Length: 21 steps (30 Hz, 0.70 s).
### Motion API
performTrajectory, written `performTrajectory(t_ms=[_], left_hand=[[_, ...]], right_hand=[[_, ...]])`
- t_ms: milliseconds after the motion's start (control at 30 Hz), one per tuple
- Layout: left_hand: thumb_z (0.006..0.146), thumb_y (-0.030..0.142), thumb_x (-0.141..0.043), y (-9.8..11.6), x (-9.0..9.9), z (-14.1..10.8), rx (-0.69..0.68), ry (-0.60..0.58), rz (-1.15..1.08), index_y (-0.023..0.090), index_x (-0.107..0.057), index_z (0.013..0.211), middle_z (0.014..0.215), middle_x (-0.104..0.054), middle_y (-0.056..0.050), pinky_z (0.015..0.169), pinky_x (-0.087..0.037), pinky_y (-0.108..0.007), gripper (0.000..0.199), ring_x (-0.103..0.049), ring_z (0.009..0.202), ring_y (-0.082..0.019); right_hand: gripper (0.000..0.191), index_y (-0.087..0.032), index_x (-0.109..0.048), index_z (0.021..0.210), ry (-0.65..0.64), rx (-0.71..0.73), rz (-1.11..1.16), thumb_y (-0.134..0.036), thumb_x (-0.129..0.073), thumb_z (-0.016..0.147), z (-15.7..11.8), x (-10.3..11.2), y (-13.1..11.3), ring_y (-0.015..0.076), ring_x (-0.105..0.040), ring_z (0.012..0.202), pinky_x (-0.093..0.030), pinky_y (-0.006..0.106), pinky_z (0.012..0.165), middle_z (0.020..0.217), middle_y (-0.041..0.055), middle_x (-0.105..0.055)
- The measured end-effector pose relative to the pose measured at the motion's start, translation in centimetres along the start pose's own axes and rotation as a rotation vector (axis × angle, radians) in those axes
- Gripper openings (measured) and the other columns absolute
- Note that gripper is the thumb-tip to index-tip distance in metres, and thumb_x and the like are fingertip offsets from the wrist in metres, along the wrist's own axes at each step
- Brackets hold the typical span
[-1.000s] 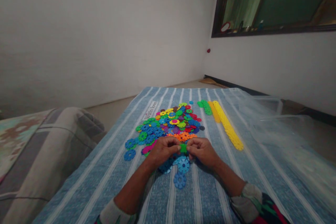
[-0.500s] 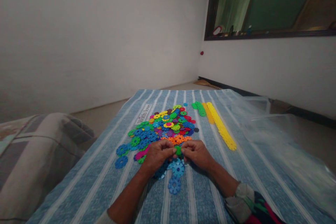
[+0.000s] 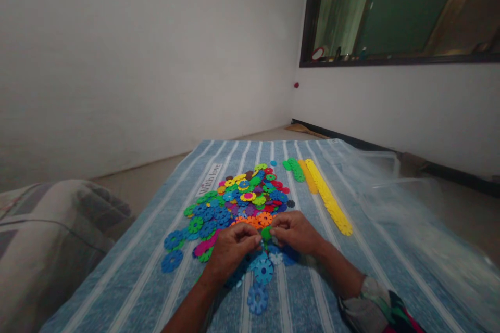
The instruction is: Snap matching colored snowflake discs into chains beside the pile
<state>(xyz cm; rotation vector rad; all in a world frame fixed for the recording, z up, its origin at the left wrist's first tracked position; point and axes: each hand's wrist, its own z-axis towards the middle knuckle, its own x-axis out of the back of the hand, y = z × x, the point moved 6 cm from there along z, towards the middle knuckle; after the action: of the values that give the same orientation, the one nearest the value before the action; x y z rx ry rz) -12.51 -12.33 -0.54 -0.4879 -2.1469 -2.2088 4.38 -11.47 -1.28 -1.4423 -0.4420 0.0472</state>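
My left hand (image 3: 233, 247) and my right hand (image 3: 296, 232) meet over a blue striped cloth (image 3: 136, 276), both pinching one small green toothed disc (image 3: 266, 233) between their fingertips. Just beyond them lies a pile of plastic interlocking discs (image 3: 238, 197) in blue, green, yellow, orange, red and purple. Loose blue discs (image 3: 258, 297) lie below my hands, partly hidden by them. A long yellow chain of joined discs (image 3: 327, 197) runs along the right, with a shorter orange chain (image 3: 309, 177) and a green chain (image 3: 296, 169) beside it.
A clear plastic bag (image 3: 410, 218) covers the cloth's right side, with a clear container (image 3: 385, 158) under it. A folded grey blanket (image 3: 47, 250) lies at the left. White walls stand behind, and a dark-framed window (image 3: 390, 10) is at the upper right.
The camera has swung a little, so the whole scene sits lower and further left. My hands stay together on the green disc; the pile and chains have not moved on the cloth.
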Motion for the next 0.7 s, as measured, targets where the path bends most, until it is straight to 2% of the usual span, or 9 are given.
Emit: performTrajectory(t_ms=[100,167,267,367,433,533,700], left_hand=[[0.072,0.041,-0.064,-0.2,1.3,0.3,-0.025,0.087,0.081,0.016,-0.068,0.068,0.055,-0.066,-0.001,0.049,-0.043,-0.024,0.026,-0.057,0.049,-0.013],[0.075,0.043,-0.061,-0.2,2.3,0.4,-0.071,0.168,0.161,0.017,-0.068,0.067,0.053,-0.064,0.0,0.048,-0.043,-0.024,0.028,-0.056,0.048,-0.013],[0.078,0.042,-0.059,0.2,3.6,0.2,-0.218,0.307,0.313,0.018,-0.066,0.064,0.055,-0.063,0.0,0.051,-0.044,-0.024,0.028,-0.057,0.051,-0.013],[0.082,0.039,-0.058,0.7,3.9,-0.1,-0.37,0.36,0.461,0.019,-0.067,0.064,0.059,-0.065,0.0,0.052,-0.045,-0.022,0.028,-0.059,0.052,-0.013],[0.084,0.036,-0.057,0.9,3.8,-0.4,-0.456,0.373,0.528,0.019,-0.068,0.066,0.061,-0.067,0.001,0.053,-0.046,-0.021,0.027,-0.061,0.052,-0.011],[0.087,0.032,-0.056,1.4,3.8,-0.7,-0.561,0.407,0.588,0.019,-0.068,0.068,0.062,-0.068,0.001,0.054,-0.048,-0.018,0.026,-0.062,0.053,-0.01],[0.088,0.03,-0.056,1.8,3.9,-0.9,-0.642,0.406,0.628,0.02,-0.067,0.069,0.061,-0.067,0.002,0.052,-0.048,-0.015,0.025,-0.063,0.051,-0.009]], right_hand=[[0.011,-0.017,-0.067,0.066,0.017,0.024,-0.23,-0.018,-0.06,0.075,2.5,3.7,-0.6,0.0094,-0.052,0.046,-0.036,0.019,0.048,0.049,-0.0046,-0.058],[0.015,-0.016,-0.069,0.066,0.089,0.007,-0.439,-0.016,-0.059,0.077,4.6,7.1,-0.7,0.0094,-0.052,0.046,-0.038,0.019,0.051,0.047,-0.0041,-0.057],[0.017,-0.015,-0.074,0.077,0.192,-0.08,-0.793,-0.019,-0.059,0.082,8.0,11.9,-0.3,0.011,-0.059,0.053,-0.04,0.019,0.057,0.052,-0.0015,-0.063],[0.018,-0.015,-0.077,0.083,0.221,-0.117,-0.904,-0.02,-0.06,0.083,11.2,15.1,0.2,0.014,-0.064,0.063,-0.041,0.02,0.06,0.063,0.0024,-0.07],[0.019,-0.016,-0.078,0.088,0.24,-0.135,-0.953,-0.02,-0.06,0.082,13.1,16.3,0.5,0.0166,-0.067,0.073,-0.042,0.021,0.064,0.075,0.0048,-0.074],[0.021,-0.018,-0.079,0.094,0.249,-0.168,-1.022,-0.021,-0.062,0.082,15.5,17.0,1.0,0.0206,-0.068,0.09,-0.043,0.022,0.07,0.094,0.0071,-0.076],[0.022,-0.019,-0.079,0.097,0.213,-0.238,-1.094,-0.02,-0.063,0.081,17.9,16.7,2.2,0.0234,-0.068,0.098,-0.044,0.023,0.072,0.103,0.0101,-0.075]])
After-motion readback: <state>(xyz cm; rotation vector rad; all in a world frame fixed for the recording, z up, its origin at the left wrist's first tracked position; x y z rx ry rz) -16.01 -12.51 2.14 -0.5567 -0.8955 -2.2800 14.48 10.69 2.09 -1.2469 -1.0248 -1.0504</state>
